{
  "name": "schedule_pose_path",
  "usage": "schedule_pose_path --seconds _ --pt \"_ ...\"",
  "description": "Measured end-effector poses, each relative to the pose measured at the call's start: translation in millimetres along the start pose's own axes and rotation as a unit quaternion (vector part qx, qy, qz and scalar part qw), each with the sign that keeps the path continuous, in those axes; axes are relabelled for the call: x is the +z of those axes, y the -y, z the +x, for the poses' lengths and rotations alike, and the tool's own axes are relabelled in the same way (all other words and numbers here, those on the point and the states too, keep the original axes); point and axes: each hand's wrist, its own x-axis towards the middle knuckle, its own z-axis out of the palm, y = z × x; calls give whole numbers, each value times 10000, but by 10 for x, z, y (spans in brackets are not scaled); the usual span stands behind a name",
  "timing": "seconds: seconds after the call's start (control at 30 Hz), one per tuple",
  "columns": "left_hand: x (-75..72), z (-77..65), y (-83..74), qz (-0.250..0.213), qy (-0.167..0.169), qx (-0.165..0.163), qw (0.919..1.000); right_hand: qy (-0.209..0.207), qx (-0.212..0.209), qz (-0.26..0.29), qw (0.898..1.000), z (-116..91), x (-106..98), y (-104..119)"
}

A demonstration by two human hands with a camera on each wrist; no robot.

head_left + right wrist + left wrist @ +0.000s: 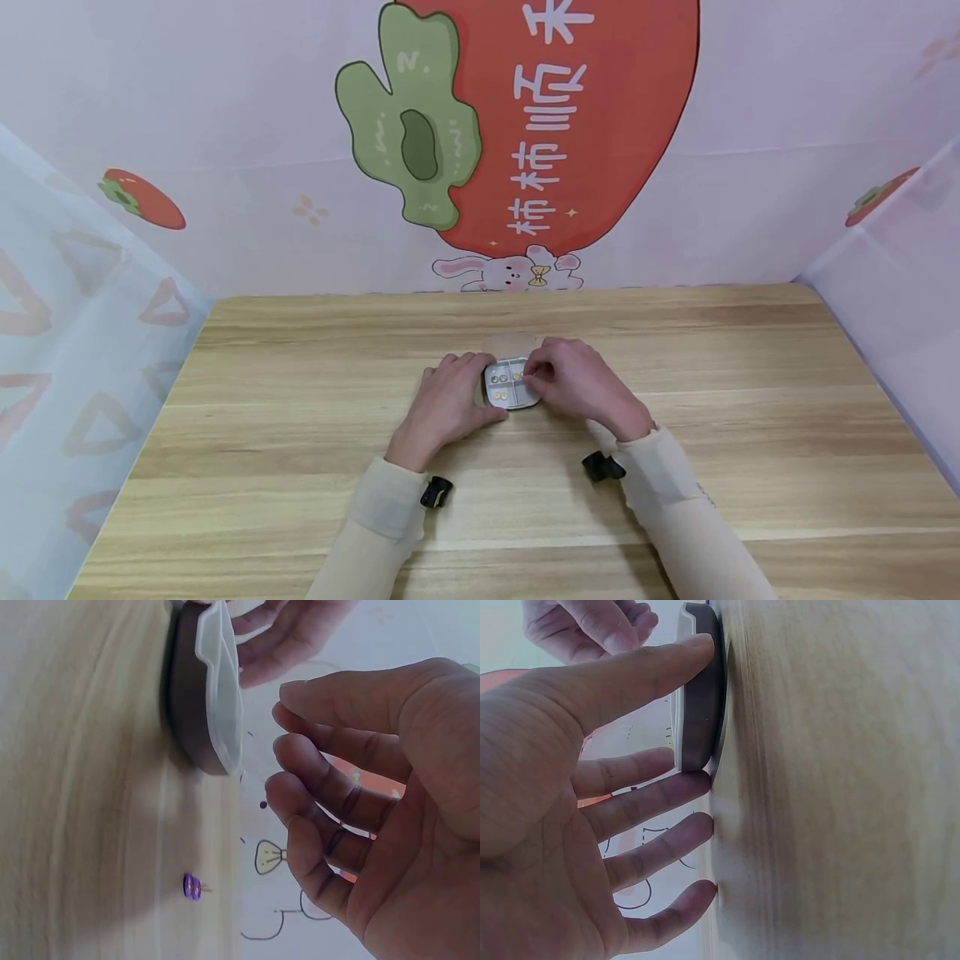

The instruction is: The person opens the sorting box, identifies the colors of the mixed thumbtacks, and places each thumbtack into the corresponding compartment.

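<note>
A small compartment case with a dark base and white dividers lies on the table, its lid raised at the far side. Small round gold-toned pieces, which look like stud earrings, sit in pairs in its compartments. My left hand grips the case from the left, thumb along the near wall, forefinger at the far side. Over the right compartments is my right hand, fingers curled, thumb and forefinger tips together; I cannot tell whether a piece is between them.
A small purple stud with a thin post lies on the wooden table beyond the case's right end; the head view hides it behind the right hand. Printed cloth hangs along the back and both sides of the table.
</note>
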Motion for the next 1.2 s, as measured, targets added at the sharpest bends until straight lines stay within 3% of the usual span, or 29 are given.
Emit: schedule_pose_path --seconds 0.57,1.2 --pt "8 6 -2 -47 -20 6 10000 145 184 47 9997 -17 -125 -187" --pt "11 13 -13 -49 46 -67 10000 -188 632 -438 9969 -41 -203 -406"
